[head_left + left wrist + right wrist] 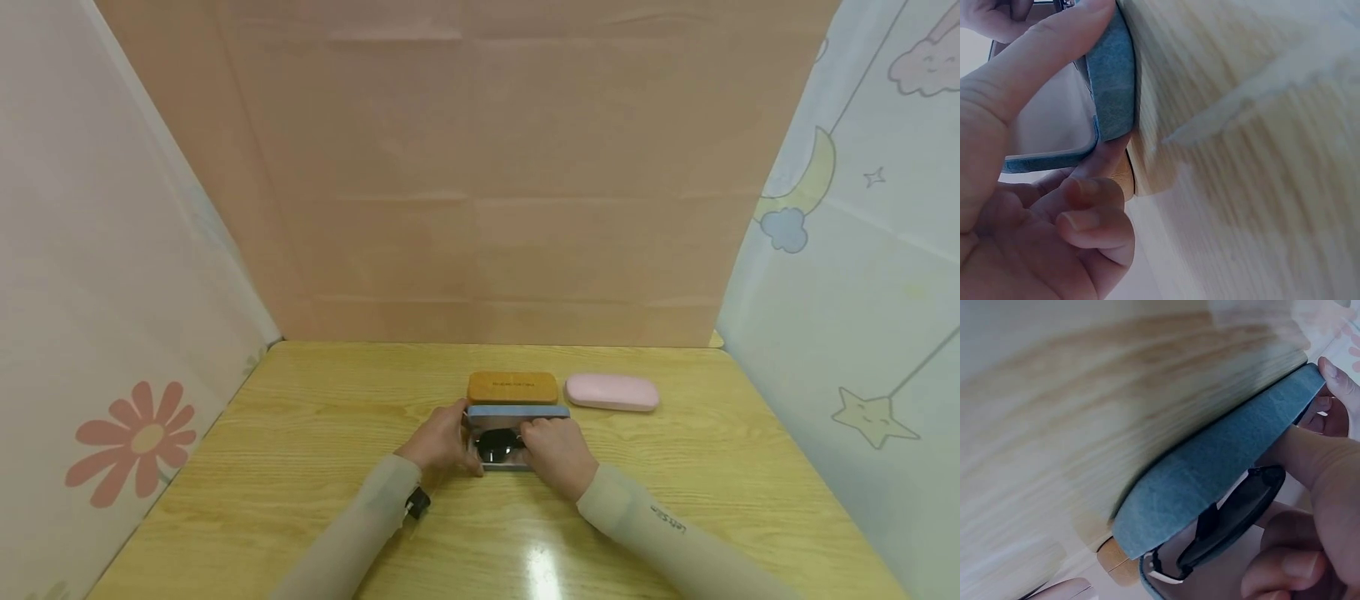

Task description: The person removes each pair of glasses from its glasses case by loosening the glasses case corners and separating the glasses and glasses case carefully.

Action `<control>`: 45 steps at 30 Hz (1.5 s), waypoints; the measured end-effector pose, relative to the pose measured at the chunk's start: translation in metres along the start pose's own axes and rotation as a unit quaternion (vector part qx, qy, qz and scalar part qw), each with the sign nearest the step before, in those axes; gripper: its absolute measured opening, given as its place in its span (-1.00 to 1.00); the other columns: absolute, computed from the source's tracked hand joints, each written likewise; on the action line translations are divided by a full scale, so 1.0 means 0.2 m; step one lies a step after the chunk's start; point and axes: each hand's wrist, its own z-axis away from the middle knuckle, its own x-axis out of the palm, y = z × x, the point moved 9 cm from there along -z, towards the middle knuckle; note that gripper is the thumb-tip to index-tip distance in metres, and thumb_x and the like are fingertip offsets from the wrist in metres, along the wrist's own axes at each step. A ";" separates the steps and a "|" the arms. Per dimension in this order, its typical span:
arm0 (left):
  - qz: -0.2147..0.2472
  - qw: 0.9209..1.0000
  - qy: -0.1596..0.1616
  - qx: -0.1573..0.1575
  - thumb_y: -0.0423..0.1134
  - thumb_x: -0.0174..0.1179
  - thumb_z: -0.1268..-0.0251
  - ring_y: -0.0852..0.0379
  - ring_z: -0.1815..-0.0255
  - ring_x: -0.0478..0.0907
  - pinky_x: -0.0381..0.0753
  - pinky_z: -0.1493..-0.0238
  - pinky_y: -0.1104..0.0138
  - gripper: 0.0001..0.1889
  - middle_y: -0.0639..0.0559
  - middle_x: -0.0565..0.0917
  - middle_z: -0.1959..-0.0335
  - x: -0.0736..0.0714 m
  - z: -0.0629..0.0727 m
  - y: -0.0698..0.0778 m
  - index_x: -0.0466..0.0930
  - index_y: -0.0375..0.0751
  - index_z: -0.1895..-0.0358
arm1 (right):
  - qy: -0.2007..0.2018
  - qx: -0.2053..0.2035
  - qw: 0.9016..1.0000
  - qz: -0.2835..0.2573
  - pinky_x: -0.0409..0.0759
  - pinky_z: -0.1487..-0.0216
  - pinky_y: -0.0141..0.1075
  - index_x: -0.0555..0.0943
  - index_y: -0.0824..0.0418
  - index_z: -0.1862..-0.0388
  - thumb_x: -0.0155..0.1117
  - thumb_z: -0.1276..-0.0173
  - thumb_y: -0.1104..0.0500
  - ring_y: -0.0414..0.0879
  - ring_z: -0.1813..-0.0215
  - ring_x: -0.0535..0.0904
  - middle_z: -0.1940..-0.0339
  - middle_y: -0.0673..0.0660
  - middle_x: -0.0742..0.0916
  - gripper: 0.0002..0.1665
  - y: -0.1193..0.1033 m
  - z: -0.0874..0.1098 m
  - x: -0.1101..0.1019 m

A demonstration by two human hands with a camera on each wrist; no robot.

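Note:
A blue eyeglass case (517,411) stands open on the table, its pale lining showing. Dark sunglasses (495,450) are at its opening, tilted, with one lens and a hinge visible in the right wrist view. My left hand (442,442) grips the case's left end, the thumb on the front wall (1113,81) and a finger under the corner. My right hand (558,454) reaches into the case's right part, its curled fingers pinching the sunglasses (1232,515). That hand hides their right side.
Right behind the blue case lies a closed orange case (512,387) with small lettering. A closed pink case (612,392) lies to its right. The wooden table (337,392) meets a brown backdrop (480,208) at the back, with patterned cloths on both sides.

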 end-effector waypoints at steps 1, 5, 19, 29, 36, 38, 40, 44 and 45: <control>0.001 1.000 0.000 0.000 -0.20 0.74 0.39 -0.01 -0.08 0.58 0.57 -0.13 0.05 0.07 -0.04 0.64 -0.08 0.00 0.00 0.00 0.34 -0.16 -0.38 | 0.000 0.000 1.000 -0.001 0.37 0.73 -0.20 0.49 0.08 0.70 0.56 0.11 0.14 -0.10 0.68 0.48 0.73 -0.02 0.55 -0.66 0.00 0.00 0.00; 0.006 1.000 -0.001 0.002 -0.21 0.74 0.39 -0.02 -0.09 0.58 0.57 -0.14 0.04 0.08 -0.05 0.64 -0.09 0.00 0.00 0.00 0.34 -0.16 -0.38 | 0.007 -0.004 1.000 -0.001 0.33 0.74 -0.23 0.47 0.08 0.72 0.54 0.13 0.19 -0.14 0.70 0.43 0.75 -0.03 0.52 -0.66 0.00 0.00 0.00; -0.004 1.000 -0.002 -0.004 -0.16 0.73 0.36 -0.02 -0.12 0.56 0.55 -0.16 0.04 0.08 -0.05 0.62 -0.13 0.00 0.00 0.00 0.32 -0.15 -0.40 | 0.017 0.005 1.000 -0.018 0.31 0.74 -0.26 0.41 0.06 0.70 0.46 0.11 0.22 -0.21 0.70 0.32 0.74 -0.09 0.46 -0.66 0.04 0.02 -0.04; -0.015 1.000 0.008 -0.010 -0.10 0.73 0.34 -0.06 -0.09 0.57 0.60 -0.09 0.02 0.04 -0.10 0.63 -0.10 -0.01 0.02 -0.01 0.35 -0.18 -0.36 | -0.012 0.042 0.998 -0.046 0.21 0.70 -0.33 0.39 0.04 0.65 0.49 -0.03 0.14 -0.26 0.70 0.22 0.71 -0.13 0.46 -0.62 0.15 0.12 -0.08; -0.034 0.999 0.003 -0.027 -0.08 0.71 0.29 -0.02 0.06 0.59 0.62 0.03 0.08 -0.13 -0.12 0.64 -0.03 -0.02 0.07 -0.04 0.42 -0.23 -0.16 | -0.038 0.095 0.993 -0.054 0.22 0.72 -0.36 0.48 -0.01 0.57 0.53 -0.08 0.06 -0.29 0.67 0.26 0.70 -0.17 0.47 -0.67 0.29 0.21 -0.14; -0.036 0.999 0.002 -0.029 -0.06 0.70 0.28 -0.02 0.05 0.59 0.63 0.03 0.07 -0.10 -0.11 0.63 -0.04 -0.03 0.07 -0.06 0.40 -0.23 -0.20 | -0.033 0.100 0.993 -0.052 0.20 0.72 -0.35 0.46 -0.01 0.59 0.56 -0.05 0.06 -0.28 0.67 0.24 0.71 -0.18 0.42 -0.63 0.33 0.23 -0.15; -0.040 0.999 0.003 -0.031 -0.05 0.70 0.29 -0.03 0.04 0.58 0.62 0.02 0.06 -0.08 -0.11 0.62 -0.05 -0.03 0.08 -0.07 0.39 -0.24 -0.22 | -0.024 0.099 0.994 -0.047 0.19 0.73 -0.34 0.45 0.00 0.60 0.58 -0.02 0.08 -0.27 0.67 0.23 0.73 -0.17 0.39 -0.61 0.37 0.25 -0.17; -0.041 0.999 0.007 -0.033 -0.05 0.71 0.30 -0.07 0.02 0.57 0.61 0.00 0.03 -0.07 -0.12 0.62 -0.04 -0.05 0.08 -0.09 0.38 -0.26 -0.21 | -0.016 0.096 0.994 -0.045 0.21 0.71 -0.33 0.47 0.01 0.57 0.58 0.01 0.11 -0.27 0.65 0.24 0.71 -0.17 0.40 -0.63 0.43 0.28 -0.17; -0.042 0.999 0.006 -0.033 -0.05 0.71 0.30 -0.07 0.01 0.57 0.61 0.00 0.03 -0.07 -0.12 0.62 -0.04 -0.05 0.08 -0.09 0.38 -0.26 -0.21 | -0.019 0.098 0.994 -0.045 0.22 0.70 -0.32 0.47 0.02 0.57 0.58 0.01 0.12 -0.27 0.65 0.24 0.71 -0.17 0.40 -0.64 0.45 0.29 -0.17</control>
